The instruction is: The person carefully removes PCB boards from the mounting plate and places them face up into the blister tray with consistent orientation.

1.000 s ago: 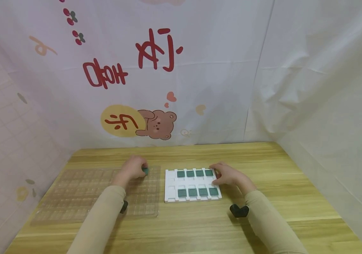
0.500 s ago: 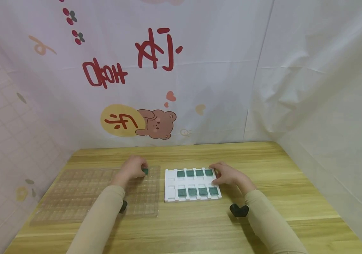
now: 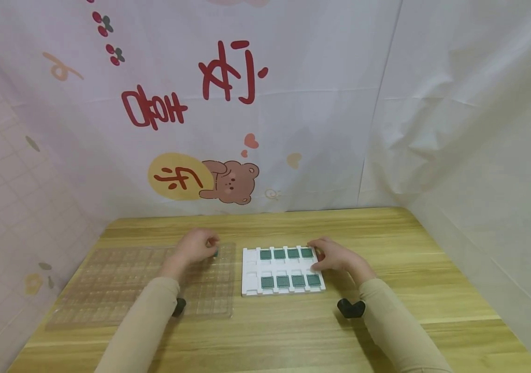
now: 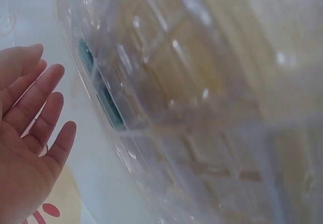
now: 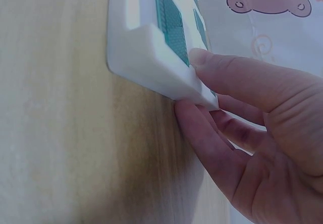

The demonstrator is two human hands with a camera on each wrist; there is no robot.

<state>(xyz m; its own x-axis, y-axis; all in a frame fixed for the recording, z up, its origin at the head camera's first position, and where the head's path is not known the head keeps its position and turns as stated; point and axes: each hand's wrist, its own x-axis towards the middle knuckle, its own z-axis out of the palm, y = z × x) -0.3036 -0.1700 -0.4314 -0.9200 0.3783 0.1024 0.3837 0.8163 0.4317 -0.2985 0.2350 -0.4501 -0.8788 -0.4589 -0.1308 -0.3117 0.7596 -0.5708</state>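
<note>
White tray holds green chips in rows.

The left grip curves loosely; the right grip pinches.

On the table, a tray is laid at the left, and a rack is set just beside it to the right, near the middle. Two rows of four chips are held in the rack, one along the back and one along the front, both toward the right end. At least one further chip is seen in the tray's back right part, by the left hand. The rack's right end is gripped by the right hand. Behind the table, a cloth is hung.
</note>
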